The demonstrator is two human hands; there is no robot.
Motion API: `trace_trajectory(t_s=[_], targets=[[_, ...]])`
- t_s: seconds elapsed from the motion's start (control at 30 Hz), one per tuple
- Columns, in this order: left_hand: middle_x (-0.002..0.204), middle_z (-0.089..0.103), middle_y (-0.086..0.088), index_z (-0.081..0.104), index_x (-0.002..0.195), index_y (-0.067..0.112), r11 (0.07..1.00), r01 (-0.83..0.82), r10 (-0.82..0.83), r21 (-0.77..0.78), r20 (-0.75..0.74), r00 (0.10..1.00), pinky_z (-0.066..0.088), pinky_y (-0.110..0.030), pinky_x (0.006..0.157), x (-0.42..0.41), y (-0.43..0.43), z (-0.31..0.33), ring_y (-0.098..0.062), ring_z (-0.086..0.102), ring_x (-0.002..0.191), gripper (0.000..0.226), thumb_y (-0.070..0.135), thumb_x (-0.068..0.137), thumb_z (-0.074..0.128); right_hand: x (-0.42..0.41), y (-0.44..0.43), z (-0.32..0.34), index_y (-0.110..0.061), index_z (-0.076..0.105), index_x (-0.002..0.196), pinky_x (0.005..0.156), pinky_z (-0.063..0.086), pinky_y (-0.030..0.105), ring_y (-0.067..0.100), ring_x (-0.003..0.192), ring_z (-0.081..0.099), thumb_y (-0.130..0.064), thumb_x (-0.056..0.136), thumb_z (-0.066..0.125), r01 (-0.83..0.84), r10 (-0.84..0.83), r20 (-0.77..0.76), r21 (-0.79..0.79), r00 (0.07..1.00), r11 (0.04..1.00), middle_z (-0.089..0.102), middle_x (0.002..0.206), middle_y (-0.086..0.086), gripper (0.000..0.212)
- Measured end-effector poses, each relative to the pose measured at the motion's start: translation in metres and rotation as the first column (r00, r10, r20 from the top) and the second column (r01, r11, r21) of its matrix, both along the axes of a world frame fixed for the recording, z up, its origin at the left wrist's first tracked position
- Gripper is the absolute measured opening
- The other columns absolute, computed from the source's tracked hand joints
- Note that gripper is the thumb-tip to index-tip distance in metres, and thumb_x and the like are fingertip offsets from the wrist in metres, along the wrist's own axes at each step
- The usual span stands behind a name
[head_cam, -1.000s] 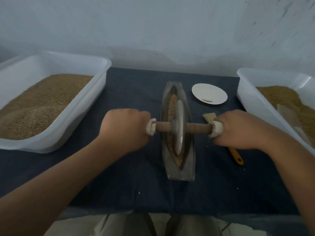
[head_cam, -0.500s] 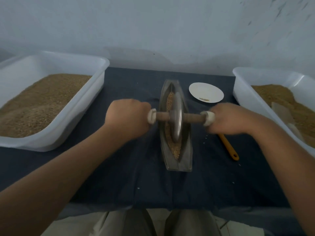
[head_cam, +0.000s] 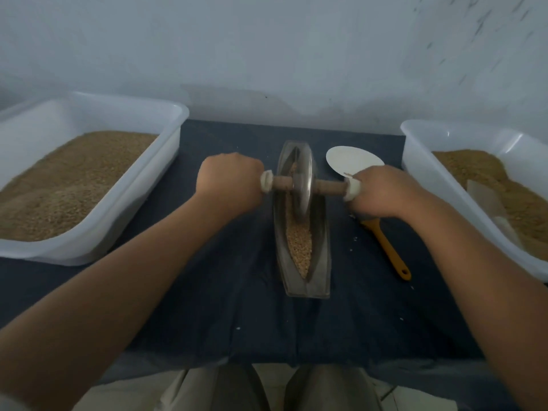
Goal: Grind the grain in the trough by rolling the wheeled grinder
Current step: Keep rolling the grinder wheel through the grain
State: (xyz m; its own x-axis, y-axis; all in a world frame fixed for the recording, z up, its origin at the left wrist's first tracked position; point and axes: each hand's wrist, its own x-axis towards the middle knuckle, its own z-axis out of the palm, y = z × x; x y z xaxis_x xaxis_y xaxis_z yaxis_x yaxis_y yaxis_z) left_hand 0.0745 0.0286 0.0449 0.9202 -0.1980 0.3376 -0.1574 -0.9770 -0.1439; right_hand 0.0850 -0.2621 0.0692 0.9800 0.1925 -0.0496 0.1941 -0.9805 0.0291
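Head view is showing the wheeled grinder (head_cam: 303, 185) standing upright in the far half of the trough (head_cam: 321, 262). Its metal disc is sitting down in the groove and its wooden axle is lying crosswise above the rims. The trough, a long boat-shaped metal vessel, is lying lengthwise away from the person in the middle of the dark blue cloth (head_cam: 207, 292). The grain (head_cam: 299, 247) is lying along the groove, showing mostly in the near half, on the person's side of the disc.

The left hand (head_cam: 231, 182) is wrapping curled fingers round the left end of the axle, just outside a white cap (head_cam: 266, 181). The right hand (head_cam: 376, 194) is gripping the right end in the same fist, beside the other white cap. Both forearms are reaching in from the bottom corners.

Just beyond the right hand a white plate (head_cam: 353, 160) is lying on the cloth, partly covered by that hand. Nearer the person an orange-handled tool (head_cam: 390, 250) is lying on the cloth, its head hidden under the hand. A few loose specks are lying scattered on the cloth around the trough.

At the left edge a left bin (head_cam: 166, 149) of white plastic is holding a bed of brown grain. At the right edge a right bin (head_cam: 415, 152) is holding more, with a pale flat piece (head_cam: 486, 203) resting in it. Behind everything a pale wall (head_cam: 267, 48) is rising.
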Motion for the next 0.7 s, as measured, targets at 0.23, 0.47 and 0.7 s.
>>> trace_trajectory(t_s=[0.23,0.47,0.7], targets=[[0.050,0.028,0.014,0.025,0.062,0.030,0.983,0.184,-0.183,0.016,0.234,0.955,0.015,-0.019,0.050,-0.054,0.020,-0.017,-0.008,0.019,0.039,0.036,0.052,0.081,0.047,-0.053,-0.015,0.003,-0.042,0.067,0.077,0.052,0.041,0.030,0.004,0.062,0.065,-0.054,0.070,0.070,-0.043,0.085,-0.248,0.169,0.965,0.985,0.067,0.068,-0.016,0.015],[0.061,0.050,0.005,0.050,0.064,0.024,1.000,0.004,-0.003,-0.004,0.046,0.999,0.036,-0.029,0.054,0.039,-0.003,0.004,-0.022,0.048,0.053,0.029,0.038,0.088,0.056,0.015,0.008,-0.006,-0.025,0.056,0.072,0.058,0.038,0.033,0.018,0.068,0.054,-0.049,0.094,0.047,0.059,-0.065,0.165,0.040,0.984,0.997,0.057,0.072,-0.005,0.034],[0.052,0.033,0.012,0.034,0.062,0.028,0.993,0.117,-0.118,0.015,0.178,0.977,0.024,-0.020,0.048,-0.054,0.018,-0.020,-0.013,0.031,0.041,0.039,0.050,0.086,0.056,-0.050,-0.013,0.006,-0.056,0.062,0.087,0.049,0.040,0.028,0.004,0.059,0.063,-0.068,0.060,0.056,-0.115,0.129,-0.126,0.110,0.984,0.987,0.065,0.073,-0.031,0.030]])
